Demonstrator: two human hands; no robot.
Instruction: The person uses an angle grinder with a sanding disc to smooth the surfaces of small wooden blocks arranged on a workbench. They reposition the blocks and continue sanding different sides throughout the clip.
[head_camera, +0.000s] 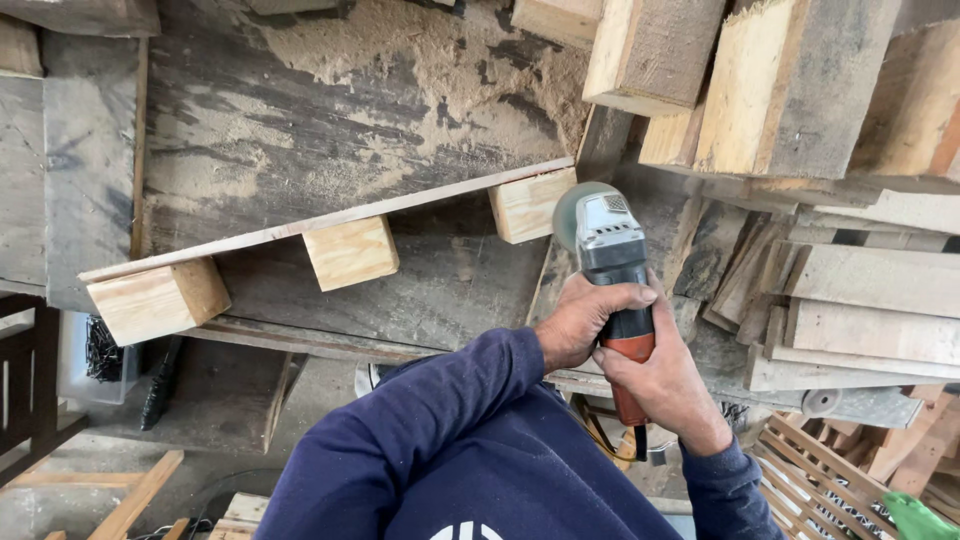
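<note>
Setting: sawdust-strewn wooden table (330, 110), stacked timber offcuts (800, 90) at right.
Workpiece: thin plank (330, 217) with three blocks under it, lying on the table.
Tool: angle grinder (610, 260) at the plank's right end.
Left hand (580, 320): grip clamped on the grinder.
Right hand (665, 385): grip clamped on its orange handle.

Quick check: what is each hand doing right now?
Left hand: closed around the body of the angle grinder.
Right hand: closed around the grinder's orange rear handle, its grip just behind the left.
</note>
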